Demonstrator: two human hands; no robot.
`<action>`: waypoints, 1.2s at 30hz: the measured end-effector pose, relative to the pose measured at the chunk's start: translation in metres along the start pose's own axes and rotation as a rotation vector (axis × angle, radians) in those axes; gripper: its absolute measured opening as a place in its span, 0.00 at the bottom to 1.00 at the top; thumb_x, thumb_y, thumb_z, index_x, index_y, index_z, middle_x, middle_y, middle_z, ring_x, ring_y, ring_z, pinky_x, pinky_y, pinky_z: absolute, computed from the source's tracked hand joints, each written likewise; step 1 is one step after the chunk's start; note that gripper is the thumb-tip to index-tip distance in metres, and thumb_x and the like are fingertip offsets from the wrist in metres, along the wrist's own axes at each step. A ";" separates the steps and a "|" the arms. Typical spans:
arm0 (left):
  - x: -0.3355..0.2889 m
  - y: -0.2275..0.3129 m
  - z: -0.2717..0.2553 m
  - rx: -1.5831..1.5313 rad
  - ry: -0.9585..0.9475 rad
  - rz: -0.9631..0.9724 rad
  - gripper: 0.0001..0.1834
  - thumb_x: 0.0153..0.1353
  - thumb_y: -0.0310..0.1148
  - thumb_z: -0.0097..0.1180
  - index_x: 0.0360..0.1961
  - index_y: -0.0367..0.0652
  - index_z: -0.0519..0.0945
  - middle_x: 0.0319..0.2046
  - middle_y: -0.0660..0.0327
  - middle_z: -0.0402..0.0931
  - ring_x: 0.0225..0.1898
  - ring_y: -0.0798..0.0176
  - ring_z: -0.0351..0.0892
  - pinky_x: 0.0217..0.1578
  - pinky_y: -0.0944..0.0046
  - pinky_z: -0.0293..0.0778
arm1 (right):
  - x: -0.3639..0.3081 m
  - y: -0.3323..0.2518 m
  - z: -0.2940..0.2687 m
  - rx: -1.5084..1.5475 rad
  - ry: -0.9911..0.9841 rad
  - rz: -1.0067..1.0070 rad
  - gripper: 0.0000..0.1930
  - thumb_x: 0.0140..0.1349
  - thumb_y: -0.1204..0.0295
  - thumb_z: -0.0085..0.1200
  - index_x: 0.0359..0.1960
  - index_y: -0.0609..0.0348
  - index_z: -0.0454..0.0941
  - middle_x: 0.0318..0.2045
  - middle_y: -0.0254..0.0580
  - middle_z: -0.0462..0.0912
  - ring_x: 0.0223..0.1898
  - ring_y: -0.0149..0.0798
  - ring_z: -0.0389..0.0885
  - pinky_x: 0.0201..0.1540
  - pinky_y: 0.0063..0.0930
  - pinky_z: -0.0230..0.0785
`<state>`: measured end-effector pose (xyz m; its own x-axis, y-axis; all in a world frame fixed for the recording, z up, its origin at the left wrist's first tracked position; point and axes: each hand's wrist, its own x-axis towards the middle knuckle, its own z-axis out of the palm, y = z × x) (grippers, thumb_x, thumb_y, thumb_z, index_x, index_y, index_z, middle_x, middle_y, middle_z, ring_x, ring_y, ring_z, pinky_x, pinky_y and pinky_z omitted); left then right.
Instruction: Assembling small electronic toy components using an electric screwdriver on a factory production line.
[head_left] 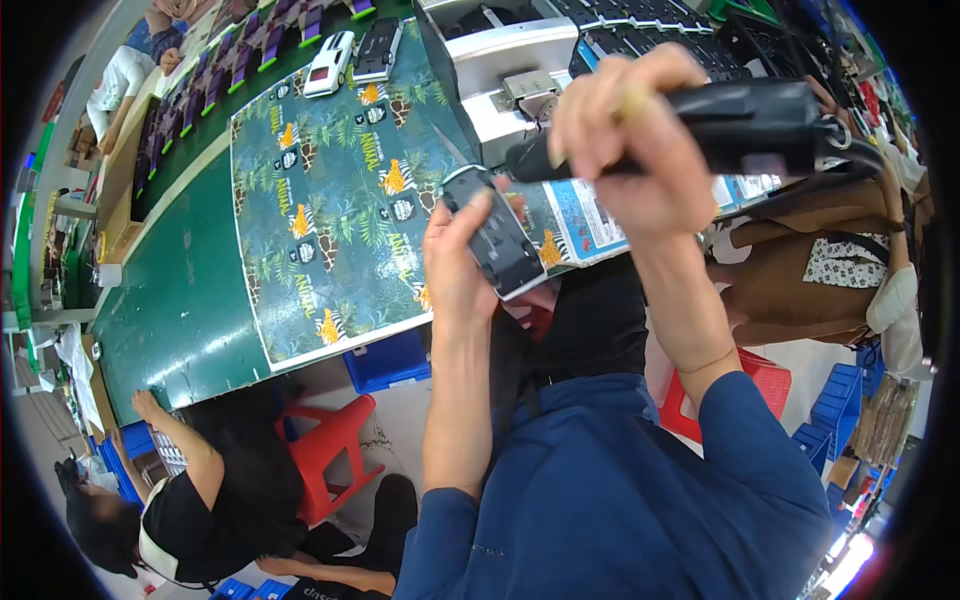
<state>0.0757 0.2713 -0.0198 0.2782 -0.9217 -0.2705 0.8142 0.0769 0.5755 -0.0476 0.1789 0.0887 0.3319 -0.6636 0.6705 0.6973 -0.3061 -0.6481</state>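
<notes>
My left hand (pixel 465 245) grips a toy car (pixel 497 240), turned so its black underside faces up, with a pale body edge showing below. The thumb presses on the underside. In my right hand (pixel 640 135) is a black electric screwdriver (pixel 745 120), lying nearly level with its narrow nose toward the car's far end. I cannot tell whether its tip touches the car. Farther back on the printed sheet (pixel 340 200) stand a white toy car (pixel 331 65) and, beside it, a car with its dark underside up (pixel 378 48).
A metal-fronted box (pixel 515 55) stands beyond my hands. Several dark parts (pixel 640 45) fill trays at the back right. Purple and green pieces (pixel 240 65) line the back left. Co-workers sit at left (pixel 215 450) and right (pixel 810 260); a red stool (pixel 330 455) is below the table.
</notes>
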 end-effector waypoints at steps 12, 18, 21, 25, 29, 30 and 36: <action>-0.004 0.003 -0.010 0.077 -0.152 -0.019 0.35 0.52 0.11 0.51 0.63 0.41 0.62 0.58 0.42 0.70 0.56 0.42 0.76 0.49 0.42 0.82 | 0.037 -0.001 -0.011 -0.529 0.105 -0.220 0.09 0.59 0.70 0.65 0.26 0.61 0.80 0.14 0.31 0.76 0.14 0.23 0.74 0.19 0.17 0.66; -0.002 0.002 -0.013 0.022 -0.092 0.004 0.34 0.52 0.11 0.51 0.61 0.42 0.65 0.55 0.43 0.73 0.54 0.45 0.78 0.45 0.45 0.84 | 0.047 0.001 0.003 -0.490 0.156 -0.041 0.13 0.57 0.75 0.66 0.18 0.58 0.76 0.12 0.27 0.75 0.12 0.22 0.70 0.16 0.18 0.60; 0.002 0.002 -0.018 -0.027 -0.062 -0.011 0.32 0.53 0.11 0.50 0.60 0.43 0.66 0.52 0.46 0.75 0.50 0.50 0.79 0.48 0.44 0.82 | 0.048 -0.002 0.005 -0.404 0.137 0.150 0.12 0.59 0.72 0.65 0.19 0.60 0.78 0.11 0.30 0.74 0.10 0.24 0.69 0.15 0.18 0.60; 0.002 0.003 -0.010 -0.037 -0.016 -0.005 0.30 0.52 0.10 0.53 0.57 0.42 0.66 0.50 0.48 0.75 0.47 0.52 0.80 0.42 0.47 0.84 | 0.009 -0.023 0.005 -0.103 -0.009 0.219 0.05 0.67 0.73 0.46 0.33 0.59 0.70 0.17 0.35 0.67 0.15 0.30 0.66 0.24 0.27 0.65; 0.008 0.001 -0.011 -0.032 -0.020 0.007 0.32 0.50 0.10 0.54 0.57 0.42 0.66 0.49 0.49 0.76 0.45 0.53 0.81 0.39 0.49 0.84 | -0.025 -0.038 0.018 -0.199 -0.067 0.316 0.09 0.64 0.71 0.52 0.32 0.61 0.67 0.16 0.36 0.67 0.13 0.29 0.65 0.22 0.27 0.66; 0.006 0.001 -0.010 -0.030 -0.018 0.007 0.32 0.50 0.10 0.54 0.57 0.42 0.66 0.49 0.49 0.76 0.45 0.53 0.81 0.39 0.49 0.84 | -0.030 -0.037 0.018 -0.219 -0.081 0.324 0.09 0.64 0.71 0.53 0.32 0.61 0.67 0.17 0.36 0.67 0.13 0.29 0.66 0.22 0.27 0.66; 0.006 0.002 -0.016 -0.065 -0.051 -0.005 0.32 0.49 0.10 0.54 0.57 0.42 0.66 0.48 0.49 0.76 0.45 0.53 0.81 0.40 0.50 0.83 | -0.037 -0.018 0.026 -0.173 -0.009 0.269 0.10 0.60 0.75 0.59 0.30 0.61 0.68 0.17 0.39 0.70 0.15 0.29 0.68 0.22 0.24 0.66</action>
<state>0.0878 0.2719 -0.0327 0.2495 -0.9400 -0.2327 0.8471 0.0954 0.5227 -0.0558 0.2269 0.0851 0.4960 -0.7306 0.4693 0.4656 -0.2324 -0.8539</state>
